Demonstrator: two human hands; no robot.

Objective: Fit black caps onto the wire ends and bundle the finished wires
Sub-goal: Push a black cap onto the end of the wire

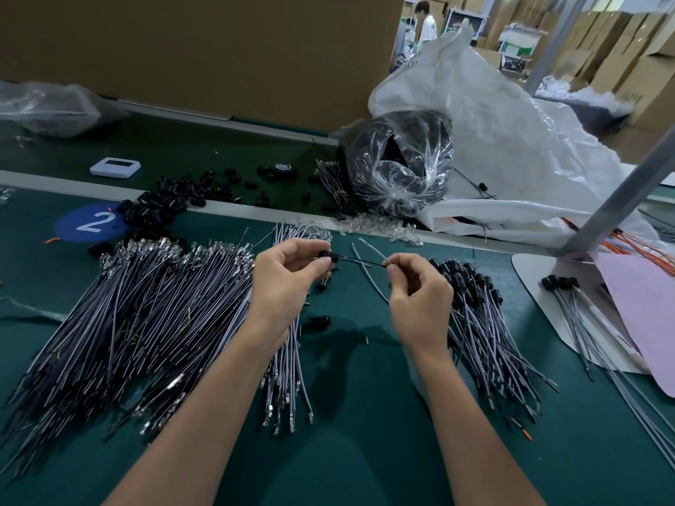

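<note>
Head view: the left hand (pixel 288 275) was up above the green counter (pixel 365 451), thumb and forefinger pinched tight on a black cap (pixel 326 255). The right hand (pixel 420 290) was just beside it, its fingers curled and pinching a thin dark wire (pixel 359 261). That wire ran straight across the gap between the two hands and met the cap at the left fingertips; whether it was seated inside could not be told.

On the left of the counter lay a big fan of uncapped wires (pixel 146 304), their metal terminals pointing to the far side. A smaller grey bunch (pixel 288 359) lay under the left wrist, terminals towards the near edge. To the right of the right hand sat the capped wires (pixel 482 323), black caps gathered at the far end and tails spreading nearer. One loose cap (pixel 321 320) lay on the counter between the forearms.

Farther off, a heap of loose black caps (pixel 164 206) spilled across the pale strip beside a blue round sticker (pixel 89 222) marked 2. A clear plastic bag (pixel 398 166) stuffed with dark parts stood at the far right, leaning against a large white sack (pixel 511 140). A small white device (pixel 115 166) and a roll of black tape (pixel 283 169) rested on the far belt. At the right edge, a few more capped wires (pixel 569 304) lay on a white base beside a pink sheet (pixel 650 323).
</note>
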